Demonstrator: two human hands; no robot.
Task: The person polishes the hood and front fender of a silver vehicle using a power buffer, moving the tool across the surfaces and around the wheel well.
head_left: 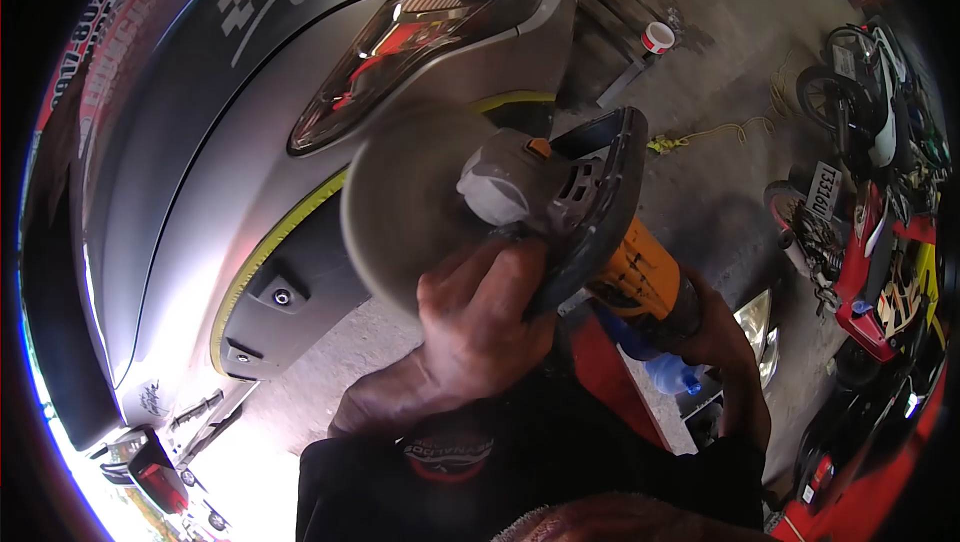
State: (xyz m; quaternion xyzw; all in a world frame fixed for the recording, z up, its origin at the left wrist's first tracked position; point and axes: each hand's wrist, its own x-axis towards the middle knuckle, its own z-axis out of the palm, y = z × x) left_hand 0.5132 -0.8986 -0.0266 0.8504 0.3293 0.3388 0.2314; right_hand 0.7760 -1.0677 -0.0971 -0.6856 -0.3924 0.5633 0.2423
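Note:
My left hand (485, 307) is closed around the front of a yellow and grey power polisher (560, 192), close to its head and black loop handle. My right hand (705, 327) wraps the rear of its yellow body. The large round pad (400, 207) is blurred, as if spinning, and overlaps the edge of a grey car body (270, 132) in this view. Yellow masking tape (285, 227) lines the curved edge between the grey paint and a dark lower panel (310, 262). A clear-covered car lamp (430, 42) sits just above the pad.
A white and red roll (657, 38) stands on the concrete floor (730, 82), near a yellow cord (725, 129). Motorcycles (865, 272) are parked along the right side. Close to my right forearm are a blue bottle (672, 374) and a loose headlight (755, 322).

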